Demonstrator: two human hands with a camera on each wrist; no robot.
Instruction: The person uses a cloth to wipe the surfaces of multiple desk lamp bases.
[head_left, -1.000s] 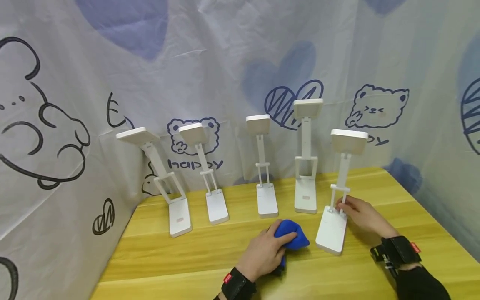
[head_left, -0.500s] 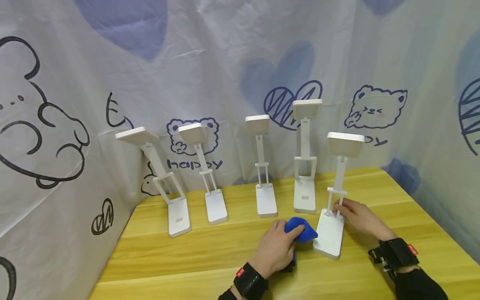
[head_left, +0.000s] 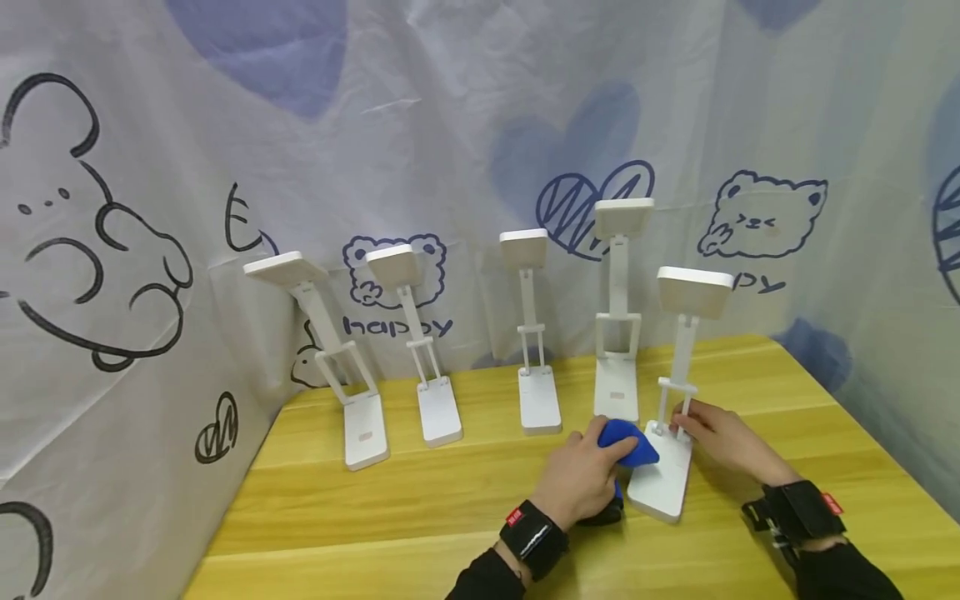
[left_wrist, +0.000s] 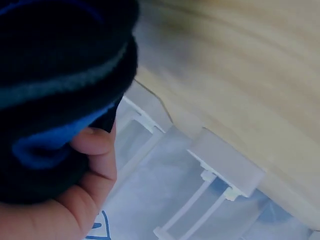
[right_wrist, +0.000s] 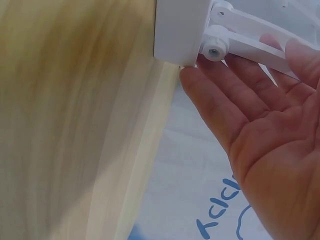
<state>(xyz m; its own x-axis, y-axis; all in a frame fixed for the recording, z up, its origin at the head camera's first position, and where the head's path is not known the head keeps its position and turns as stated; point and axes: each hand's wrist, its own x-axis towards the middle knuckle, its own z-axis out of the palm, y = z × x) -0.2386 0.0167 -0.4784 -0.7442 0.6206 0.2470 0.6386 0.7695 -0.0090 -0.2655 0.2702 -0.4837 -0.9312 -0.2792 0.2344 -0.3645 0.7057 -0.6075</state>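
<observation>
A blue cloth [head_left: 627, 443] with dark parts is bunched in my left hand [head_left: 576, 479], its front edge against the base of the nearest white desk lamp [head_left: 662, 479]. In the left wrist view, dark and blue folds of the cloth [left_wrist: 60, 137] hide most of that hand, leaving the thumb side and a curled finger visible. My right hand [head_left: 723, 437] pinches one of the lamp's thin lower struts just above the base. Seen from the right wrist, the thumb and fingers of the right hand [right_wrist: 270, 120] lie on either side of the struts [right_wrist: 260, 52], beside the hinge.
Several more white desk lamps stand in a row along the back of the wooden table [head_left: 420, 517]: the far left lamp [head_left: 365, 433], two in the middle, and one [head_left: 617, 387] just behind my left hand. A printed curtain [head_left: 450, 150] hangs behind and at both sides.
My left hand has moved right with the cloth, from bare table to the lamp's base. The held lamp has shifted slightly toward me, with my right hand still on its strut.
</observation>
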